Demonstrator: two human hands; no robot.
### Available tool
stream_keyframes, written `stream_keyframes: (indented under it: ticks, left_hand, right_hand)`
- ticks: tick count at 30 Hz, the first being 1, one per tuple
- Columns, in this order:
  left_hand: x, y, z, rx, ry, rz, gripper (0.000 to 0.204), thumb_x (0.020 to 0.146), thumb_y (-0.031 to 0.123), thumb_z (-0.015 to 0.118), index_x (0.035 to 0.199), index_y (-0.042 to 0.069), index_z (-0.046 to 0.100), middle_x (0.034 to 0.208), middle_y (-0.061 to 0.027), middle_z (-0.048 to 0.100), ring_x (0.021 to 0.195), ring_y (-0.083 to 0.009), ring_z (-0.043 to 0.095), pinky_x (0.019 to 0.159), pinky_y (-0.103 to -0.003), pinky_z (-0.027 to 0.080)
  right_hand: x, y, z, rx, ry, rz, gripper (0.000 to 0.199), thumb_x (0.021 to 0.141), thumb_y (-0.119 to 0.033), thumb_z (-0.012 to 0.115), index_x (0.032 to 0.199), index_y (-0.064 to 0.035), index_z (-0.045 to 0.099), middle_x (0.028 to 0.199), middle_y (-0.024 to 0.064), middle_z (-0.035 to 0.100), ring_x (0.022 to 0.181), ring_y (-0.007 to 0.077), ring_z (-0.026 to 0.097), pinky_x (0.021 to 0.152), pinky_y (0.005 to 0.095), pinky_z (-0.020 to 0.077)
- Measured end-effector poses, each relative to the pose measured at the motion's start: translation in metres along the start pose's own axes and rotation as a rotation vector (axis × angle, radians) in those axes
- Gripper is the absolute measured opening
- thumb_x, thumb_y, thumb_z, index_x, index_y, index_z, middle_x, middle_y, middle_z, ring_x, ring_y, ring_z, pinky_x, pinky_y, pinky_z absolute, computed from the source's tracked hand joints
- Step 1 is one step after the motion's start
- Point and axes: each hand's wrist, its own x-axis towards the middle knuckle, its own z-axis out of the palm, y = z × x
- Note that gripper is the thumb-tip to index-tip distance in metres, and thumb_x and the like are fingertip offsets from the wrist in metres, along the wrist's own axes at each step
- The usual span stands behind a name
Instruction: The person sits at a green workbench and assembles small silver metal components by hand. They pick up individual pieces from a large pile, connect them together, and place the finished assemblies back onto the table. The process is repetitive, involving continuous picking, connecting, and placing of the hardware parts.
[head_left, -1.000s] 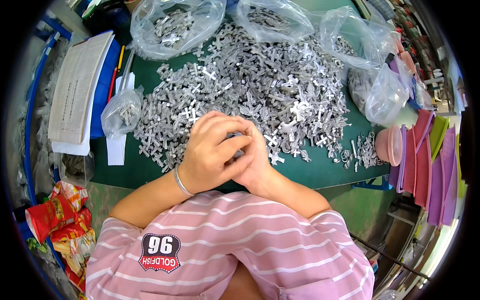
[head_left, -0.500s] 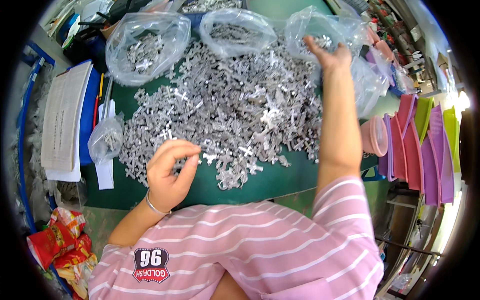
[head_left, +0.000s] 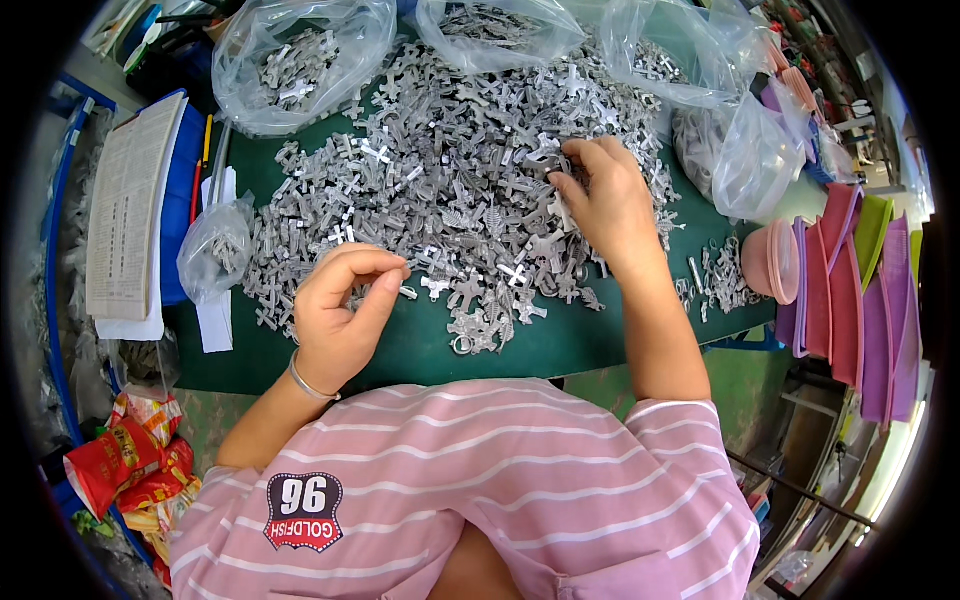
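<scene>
A large heap of small silver metal pieces [head_left: 440,170], many of them cross-shaped, spreads over the green table [head_left: 400,350]. At the heap's near left edge my left hand [head_left: 340,305] is closed in a pinch; what its fingertips hold, if anything, I cannot make out. My right hand [head_left: 610,195] reaches onto the right part of the heap. Its thumb and forefinger close round a small silver metal piece [head_left: 545,155], whose exact shape is partly covered by the fingers.
Clear plastic bags with metal pieces line the far side: one bag [head_left: 305,65] at left, another bag [head_left: 500,35] in the middle, a third bag [head_left: 675,50] at right. A small bag [head_left: 215,250] lies left, beside paper sheets [head_left: 135,210]. Pink cups [head_left: 770,260] and coloured trays [head_left: 845,290] stand right.
My right hand has come back from the far right bag to the heap, its fingers drawing together. My left hand keeps its pinch in nearly the same place. The view has shifted slightly.
</scene>
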Motion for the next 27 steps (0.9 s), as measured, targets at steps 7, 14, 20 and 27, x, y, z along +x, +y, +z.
stream_keyframes:
  ticks: [7, 14, 20, 27]
  left_hand:
    - [-0.003, -0.002, 0.003, -0.092, -0.033, -0.035, 0.009, 0.082, -0.003, 0.053, 0.091, -0.003, 0.057, 0.089, -0.01, 0.056, 0.078, -0.0146, 0.059, 0.071, -0.024, 0.046]
    - [-0.014, -0.01, 0.011, -0.426, -0.034, -0.382, 0.017, 0.081, -0.002, 0.057, 0.097, -0.002, 0.056, 0.088, -0.0093, 0.059, 0.082, -0.0157, 0.06, 0.068, -0.024, 0.048]
    - [-0.016, -0.013, 0.013, -0.524, 0.007, -0.517, 0.018, 0.081, 0.002, 0.059, 0.097, -0.005, 0.056, 0.084, -0.0101, 0.06, 0.074, -0.0155, 0.061, 0.063, -0.025, 0.051]
    - [-0.025, -0.014, 0.011, -0.535, 0.025, -0.601, 0.017, 0.083, 0.004, 0.058, 0.097, -0.004, 0.057, 0.084, -0.0108, 0.061, 0.074, -0.0156, 0.062, 0.064, -0.025, 0.052]
  right_hand:
    - [0.0, -0.003, 0.002, -0.052, 0.009, -0.007, 0.019, 0.066, -0.004, 0.065, 0.085, -0.0024, 0.06, 0.08, 0.0119, 0.057, 0.082, 0.0314, 0.052, 0.073, 0.0383, 0.0429]
    - [-0.029, -0.051, 0.008, 1.005, -0.206, 0.371, 0.013, 0.078, -0.004, 0.064, 0.089, 0.0001, 0.061, 0.077, 0.0035, 0.063, 0.065, 0.0067, 0.057, 0.054, 0.0202, 0.0449]
    - [-0.067, -0.075, 0.037, 1.439, -0.466, 0.695, 0.016, 0.084, -0.003, 0.055, 0.097, 0.0065, 0.059, 0.084, 0.0113, 0.063, 0.074, 0.0177, 0.064, 0.06, 0.0247, 0.0535]
    - [-0.079, -0.073, 0.038, 1.496, -0.545, 0.778, 0.019, 0.086, -0.005, 0.052, 0.1, 0.0067, 0.057, 0.086, 0.0134, 0.063, 0.072, 0.0196, 0.064, 0.059, 0.0251, 0.0545]
